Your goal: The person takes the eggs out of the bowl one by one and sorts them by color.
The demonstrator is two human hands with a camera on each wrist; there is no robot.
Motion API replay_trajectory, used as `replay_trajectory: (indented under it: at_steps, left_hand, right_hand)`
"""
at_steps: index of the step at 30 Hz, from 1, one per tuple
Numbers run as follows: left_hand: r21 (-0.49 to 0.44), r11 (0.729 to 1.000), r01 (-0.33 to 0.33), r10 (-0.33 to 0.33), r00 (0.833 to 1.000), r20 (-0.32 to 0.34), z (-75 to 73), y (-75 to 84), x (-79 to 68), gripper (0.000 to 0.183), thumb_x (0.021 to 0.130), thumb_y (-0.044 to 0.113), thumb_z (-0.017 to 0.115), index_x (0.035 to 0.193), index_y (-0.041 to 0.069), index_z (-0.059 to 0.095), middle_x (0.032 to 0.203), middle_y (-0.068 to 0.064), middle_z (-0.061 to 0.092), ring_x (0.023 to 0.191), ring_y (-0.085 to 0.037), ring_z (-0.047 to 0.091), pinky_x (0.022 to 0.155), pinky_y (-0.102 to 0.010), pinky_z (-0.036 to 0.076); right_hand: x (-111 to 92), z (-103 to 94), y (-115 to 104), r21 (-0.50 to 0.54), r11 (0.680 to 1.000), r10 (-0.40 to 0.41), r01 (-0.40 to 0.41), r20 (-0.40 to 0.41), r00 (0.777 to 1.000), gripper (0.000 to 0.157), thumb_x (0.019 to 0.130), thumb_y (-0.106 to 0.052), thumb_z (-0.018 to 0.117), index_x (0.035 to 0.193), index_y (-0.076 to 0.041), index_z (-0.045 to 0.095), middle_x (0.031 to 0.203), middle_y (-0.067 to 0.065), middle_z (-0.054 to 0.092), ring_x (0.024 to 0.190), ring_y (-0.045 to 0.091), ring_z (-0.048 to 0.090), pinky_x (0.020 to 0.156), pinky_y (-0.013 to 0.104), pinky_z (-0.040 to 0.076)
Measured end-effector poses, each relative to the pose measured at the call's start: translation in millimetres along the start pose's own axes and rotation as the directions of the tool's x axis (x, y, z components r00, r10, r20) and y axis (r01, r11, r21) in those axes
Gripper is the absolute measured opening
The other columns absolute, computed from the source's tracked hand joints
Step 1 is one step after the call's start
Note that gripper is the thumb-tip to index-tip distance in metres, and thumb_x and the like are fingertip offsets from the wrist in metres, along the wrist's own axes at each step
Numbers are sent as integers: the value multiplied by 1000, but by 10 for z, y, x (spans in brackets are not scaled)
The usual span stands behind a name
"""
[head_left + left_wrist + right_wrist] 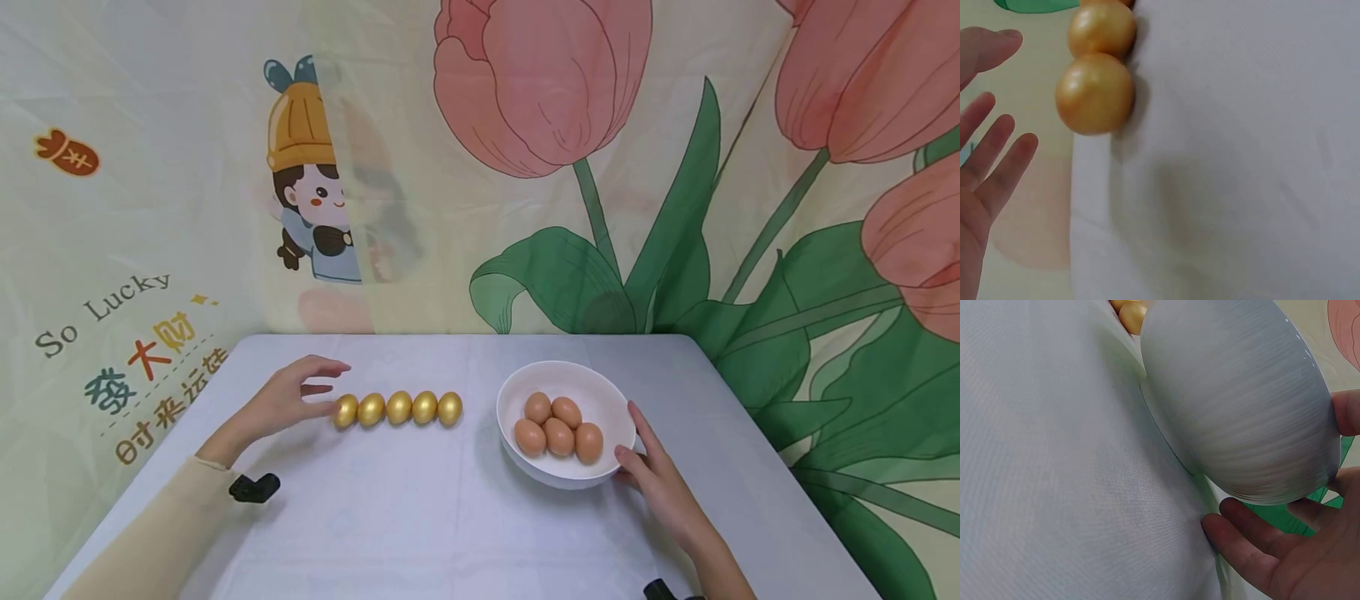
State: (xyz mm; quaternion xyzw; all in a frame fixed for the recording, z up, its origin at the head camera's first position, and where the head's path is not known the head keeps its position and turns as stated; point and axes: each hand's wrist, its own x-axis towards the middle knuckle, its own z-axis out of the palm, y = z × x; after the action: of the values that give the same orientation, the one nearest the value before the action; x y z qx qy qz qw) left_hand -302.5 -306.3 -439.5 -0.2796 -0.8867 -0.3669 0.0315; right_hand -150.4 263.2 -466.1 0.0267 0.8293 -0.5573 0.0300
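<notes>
left hand [294, 395]: loosely spread, empty, at nine o'clock of five golden eggs [399, 408]. right hand [663, 485]: grips white bowl [551, 477] at four o'clock, partly hidden beneath; five brown eggs [558, 437] inside.

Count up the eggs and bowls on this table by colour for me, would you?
Smooth, round white bowl: 1
Shiny golden eggs, in a row: 5
Plain brown eggs, visible inside the bowl: 5
Total: 11 (10 eggs and 1 bowl)
</notes>
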Motion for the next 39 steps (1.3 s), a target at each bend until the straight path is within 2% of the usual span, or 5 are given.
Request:
replay_trajectory:
  at_steps: [8, 14, 21, 32, 39]
  left_hand:
    - [28, 999, -27, 28, 998, -58, 52, 520, 231, 63, 87, 15, 90, 143, 9, 62, 139, -7, 62, 125, -33, 65, 96, -44, 61]
    - [0, 997, -80, 80, 996, -29, 245, 922, 437, 64, 88, 18, 90, 145, 16, 62, 138, -4, 63, 123, -26, 67, 95, -39, 62]
    - [-46, 991, -127, 127, 992, -2, 496, 1372, 657, 63, 87, 11, 90, 144, 14, 63, 136, -3, 64, 121, -24, 68, 91, -32, 63]
    - [-216, 965, -146, 165, 983, 75, 930, 1833, 875, 64, 86, 2, 88, 144, 12, 62, 136, -5, 61, 123, -25, 66, 87, -26, 63]
    - [-245, 956, -160, 198, 970, 141, 1284, 2088, 994, 60, 88, 2, 85, 143, 11, 62, 138, -7, 60, 123, -28, 66, 85, -23, 62]
  right_hand:
    - [-20, -12, -2, 2, 1000, -9, 9, -3, 1000, 79, 113, -39, 51, 172, -32, -1, 179, 14, 1, 147, 49, 46, 107, 47, 56]
    - [-12, -14, -1, 6, 1000, -7, 7, -2, 1000, 79, 113, -39, 51, 172, -31, -1, 179, 14, 1, 147, 49, 45, 107, 48, 55]
    - [-7, 0, -21, 2, 1000, -1, 1, -1, 1000, 80, 112, -41, 51, 172, -30, -2, 179, 14, 1, 147, 50, 44, 107, 48, 55]
    - [-10, 6, -32, 10, 1000, 8, -8, -6, 1000, 80, 112, -41, 51, 172, -33, -1, 179, 12, 1, 148, 51, 42, 108, 50, 54]
    - [-18, 5, -32, 13, 1000, 26, -26, -9, 1000, 80, 112, -42, 51, 172, -33, -1, 179, 11, 1, 149, 51, 42, 108, 50, 54]
